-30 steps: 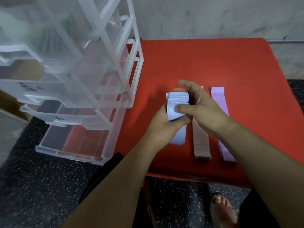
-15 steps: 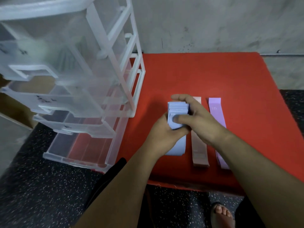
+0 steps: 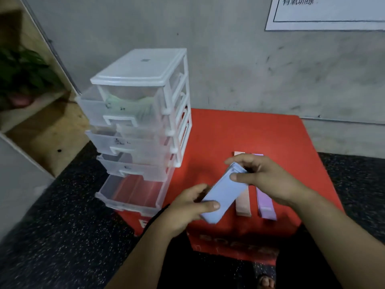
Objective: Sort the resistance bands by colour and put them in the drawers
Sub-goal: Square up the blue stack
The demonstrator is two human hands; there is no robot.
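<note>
Left fingers (image 3: 206, 205) curled round the near end of the folded blue bands (image 3: 223, 197), thumb on top. Right fingers (image 3: 239, 177) pinch the far end. So left hand (image 3: 187, 207) and right hand (image 3: 264, 176) both grip the stack, which is tilted and held in the air over the front-left part of the red worktop (image 3: 250, 132).

Just right of it, flat on the worktop and running back from the front edge, are the pink band (image 3: 243, 203) and the purple band (image 3: 265, 203), side by side.

Clear drawer unit (image 3: 141, 67) on the left edge, four drawers pulled out, bottom drawer (image 3: 129, 195) furthest. Top drawer (image 3: 98, 107) holds something pale green (image 3: 133, 105). Black handwriting on the upper three drawer fronts, too blurred to read.

Faint lettering on the worktop's front face, unreadable. Wall poster (image 3: 325, 13) top right reads 有氧训练, rest cut off.
</note>
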